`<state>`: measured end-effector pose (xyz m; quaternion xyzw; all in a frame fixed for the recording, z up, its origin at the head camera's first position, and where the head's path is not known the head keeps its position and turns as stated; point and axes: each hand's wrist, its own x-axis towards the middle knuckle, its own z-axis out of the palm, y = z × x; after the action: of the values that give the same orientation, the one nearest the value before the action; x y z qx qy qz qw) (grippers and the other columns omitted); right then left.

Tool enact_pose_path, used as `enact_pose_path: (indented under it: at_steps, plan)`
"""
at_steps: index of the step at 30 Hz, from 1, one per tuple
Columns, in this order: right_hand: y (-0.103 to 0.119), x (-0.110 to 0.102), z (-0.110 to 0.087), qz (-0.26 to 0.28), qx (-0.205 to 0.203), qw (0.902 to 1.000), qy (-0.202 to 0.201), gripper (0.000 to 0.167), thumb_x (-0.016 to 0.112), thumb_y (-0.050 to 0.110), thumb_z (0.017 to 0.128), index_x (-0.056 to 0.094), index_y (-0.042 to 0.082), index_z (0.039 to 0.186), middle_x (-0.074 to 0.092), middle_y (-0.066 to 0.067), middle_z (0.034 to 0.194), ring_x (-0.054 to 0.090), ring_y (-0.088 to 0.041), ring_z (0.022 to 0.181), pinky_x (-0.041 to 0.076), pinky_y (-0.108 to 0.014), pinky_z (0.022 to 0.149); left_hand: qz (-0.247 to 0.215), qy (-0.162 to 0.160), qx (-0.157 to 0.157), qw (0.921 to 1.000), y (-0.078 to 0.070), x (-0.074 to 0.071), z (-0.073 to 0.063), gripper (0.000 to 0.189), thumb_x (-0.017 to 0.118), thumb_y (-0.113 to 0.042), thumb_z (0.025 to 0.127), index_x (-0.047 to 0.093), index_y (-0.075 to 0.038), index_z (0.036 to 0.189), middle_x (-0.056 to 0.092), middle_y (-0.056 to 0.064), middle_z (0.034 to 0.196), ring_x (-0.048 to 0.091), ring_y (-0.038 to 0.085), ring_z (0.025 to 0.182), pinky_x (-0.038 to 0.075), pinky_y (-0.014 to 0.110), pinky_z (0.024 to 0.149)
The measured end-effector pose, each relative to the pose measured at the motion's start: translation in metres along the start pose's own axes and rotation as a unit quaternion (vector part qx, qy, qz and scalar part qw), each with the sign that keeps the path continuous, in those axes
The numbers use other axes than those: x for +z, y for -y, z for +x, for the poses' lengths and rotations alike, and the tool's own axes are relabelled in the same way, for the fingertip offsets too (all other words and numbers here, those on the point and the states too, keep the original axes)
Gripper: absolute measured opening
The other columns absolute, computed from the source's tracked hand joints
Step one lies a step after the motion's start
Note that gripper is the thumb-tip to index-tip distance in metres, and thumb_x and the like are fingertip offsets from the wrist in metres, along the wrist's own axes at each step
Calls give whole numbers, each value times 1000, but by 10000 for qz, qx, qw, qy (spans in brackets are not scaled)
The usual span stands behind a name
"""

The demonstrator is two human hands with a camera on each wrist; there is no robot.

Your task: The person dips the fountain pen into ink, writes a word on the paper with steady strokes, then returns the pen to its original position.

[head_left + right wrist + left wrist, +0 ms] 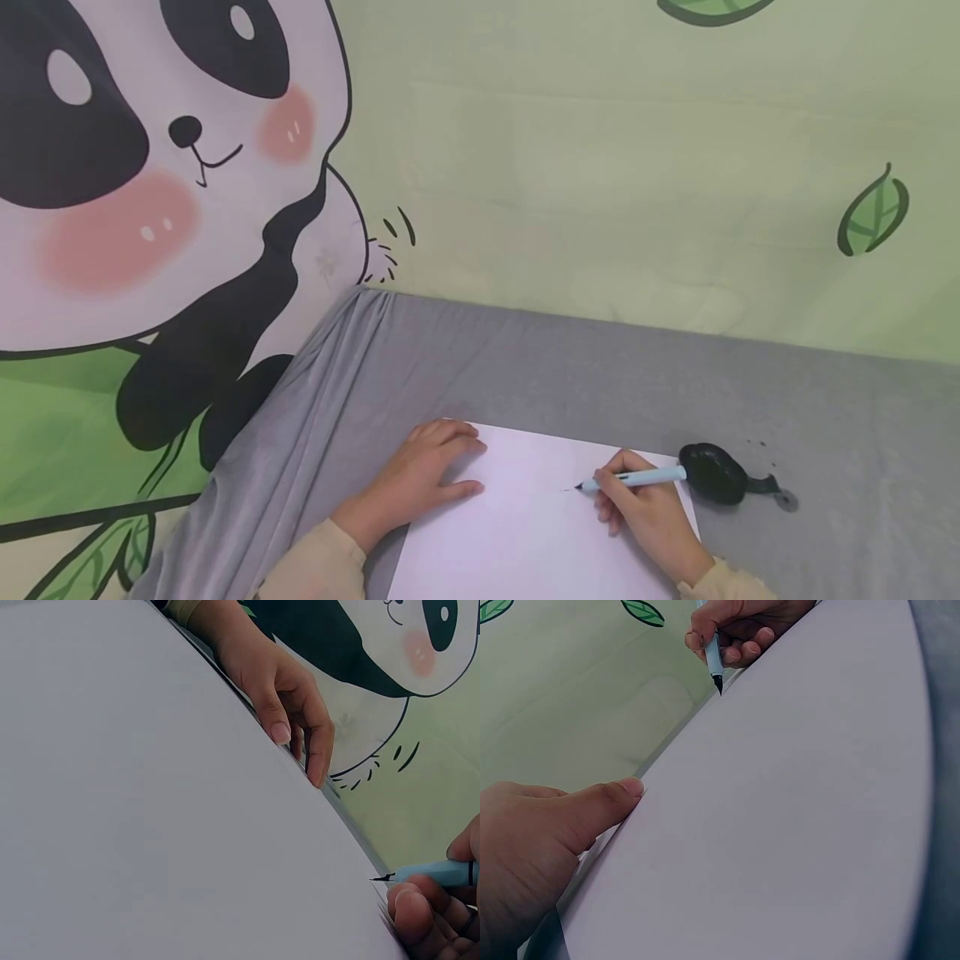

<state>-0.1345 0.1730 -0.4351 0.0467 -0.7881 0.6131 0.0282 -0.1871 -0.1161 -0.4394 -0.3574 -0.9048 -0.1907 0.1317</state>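
A white sheet of paper (525, 508) lies on the grey cloth. My right hand (648, 508) pinches a light blue brush pen (637, 478) with its dark tip pointing left, right at a few faint short marks on the sheet. In the left wrist view the pen's black brush tip (718, 685) shows below the fingers. My left hand (427, 471) rests on the sheet's upper left part, fingers spread and the thumb apart from them. The right wrist view shows that left hand (281, 690) with its fingertips on the paper and nothing held.
Right of the sheet, close to the pen's back end, sits a glossy black rounded object (712, 473) with a narrow stem and dark specks around it. Grey cloth (570, 350) covers the surface up to a green backdrop (600, 167). A panda picture (225, 317) fills the left side.
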Motion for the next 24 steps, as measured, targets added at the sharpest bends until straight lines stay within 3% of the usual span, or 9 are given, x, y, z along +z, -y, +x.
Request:
enact_pose_path:
  at_steps: [24]
  plan:
    - [-2,-1,0,35,-71,10000,42,16,58,5,93,54,-8,85,60,-2,63,54,-6,48,50,-26,41,44,10,2,10000,0,0,1,40,73,-38,81,66,-16,114,61,1,120,54,21,117,42,43,100]
